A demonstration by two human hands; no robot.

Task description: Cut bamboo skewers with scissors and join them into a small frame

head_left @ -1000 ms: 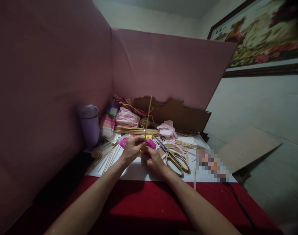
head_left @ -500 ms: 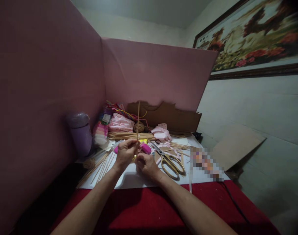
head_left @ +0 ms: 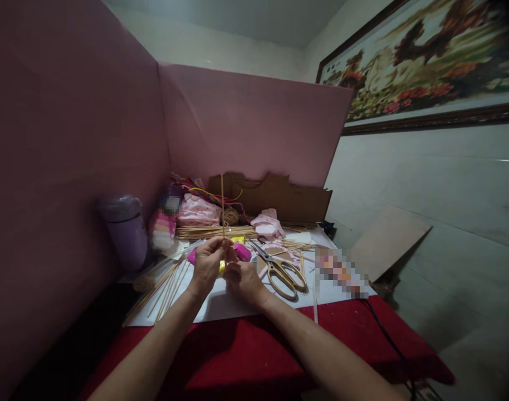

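Note:
A thin wooden stick [head_left: 222,203] stands nearly upright in the pinched fingers of my left hand [head_left: 207,268]. Just right of it and slightly lower, my right hand [head_left: 246,284] is closed near the stick's lower end. What its fingertips pinch is too small to make out. Behind the hands lie magenta packets [head_left: 241,252] and a yellow packet [head_left: 238,240]. Gold-handled scissors [head_left: 285,277] rest to the right of my right hand, blades pointing away to the left.
Bundled sticks [head_left: 213,231] lie at the back, with loose sticks [head_left: 165,292] at left. A twine ball [head_left: 230,216], pink fabric [head_left: 200,210] and torn cardboard [head_left: 271,197] are behind. A purple tumbler [head_left: 127,234] stands left; a blurred corded object [head_left: 340,273] lies right.
The whole view has shifted, so things sit slightly further left in the picture. Both hands keep nearly the same pose, and the stick stays upright in the left.

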